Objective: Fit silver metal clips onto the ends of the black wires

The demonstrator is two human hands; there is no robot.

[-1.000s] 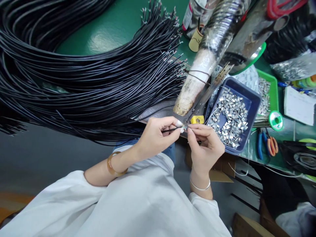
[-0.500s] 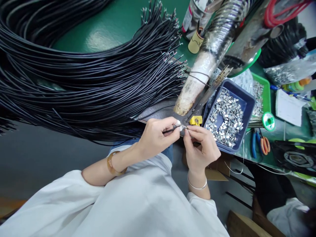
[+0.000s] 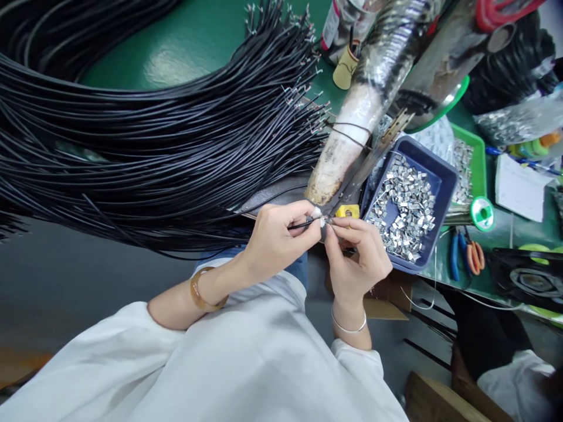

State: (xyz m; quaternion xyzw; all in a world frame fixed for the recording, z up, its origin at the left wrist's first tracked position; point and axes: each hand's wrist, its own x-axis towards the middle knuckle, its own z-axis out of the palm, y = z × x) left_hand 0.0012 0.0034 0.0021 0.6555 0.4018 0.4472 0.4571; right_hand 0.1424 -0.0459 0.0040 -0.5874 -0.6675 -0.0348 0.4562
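Note:
My left hand (image 3: 281,233) pinches a black cable (image 3: 299,225) close to its end, with something white at the thumb and fingertip. My right hand (image 3: 357,252) meets it fingertip to fingertip, closed on a tiny piece at the cable's end that is too small to name. Just beyond the fingers lies a yellow block (image 3: 347,211), by the foot of a long metal strip (image 3: 373,155). To the right of my right hand, a blue tray (image 3: 445,176) holds many small silver metal connector shells (image 3: 402,217).
A big bundle of black cables (image 3: 176,140) with stripped ends covers the bench's left. A wrapped duct (image 3: 338,146) comes down ahead. Rightward are a green tray (image 3: 480,164), a solder spool (image 3: 482,213), pliers (image 3: 466,252) and paper (image 3: 519,187). Another person's sleeve (image 3: 514,381) shows lower right.
The view has shifted slightly. Both hands stay together at the cable end, with the fingertips only slightly moved; the same grips persist.

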